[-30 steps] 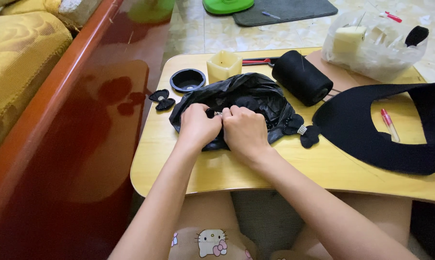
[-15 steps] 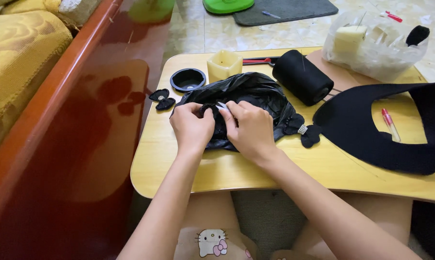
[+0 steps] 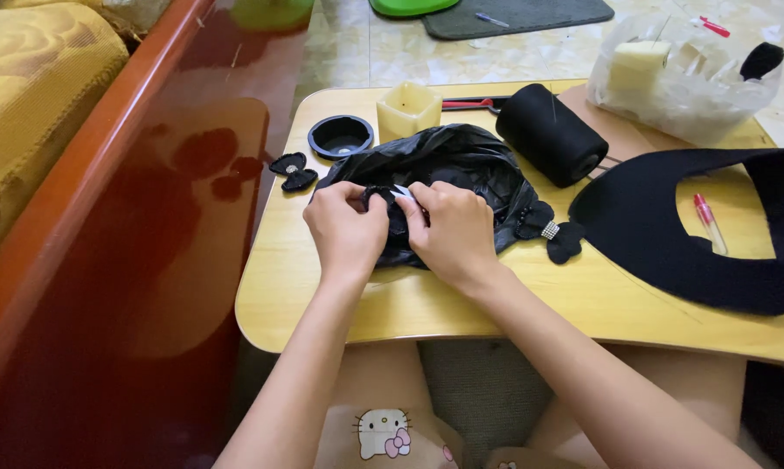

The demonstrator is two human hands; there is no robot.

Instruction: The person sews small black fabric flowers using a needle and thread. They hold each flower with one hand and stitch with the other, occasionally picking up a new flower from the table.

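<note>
Hands met over a crumpled black plastic bag (image 3: 461, 169) in the middle of the small yellow wooden table (image 3: 427, 304). A small black fabric piece (image 3: 376, 196) was pinched by the left hand (image 3: 347, 230). A tiny white bit (image 3: 402, 192) was pinched by the right hand (image 3: 448, 230). A big black thread spool (image 3: 550, 135) was seen far right of the bag.

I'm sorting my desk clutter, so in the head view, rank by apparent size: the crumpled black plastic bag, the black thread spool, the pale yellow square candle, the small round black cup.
1. Crumpled black plastic bag, under both hands.
2. Black thread spool.
3 and 4. Pale yellow square candle and small round black cup look alike in size, so unranked.
</note>
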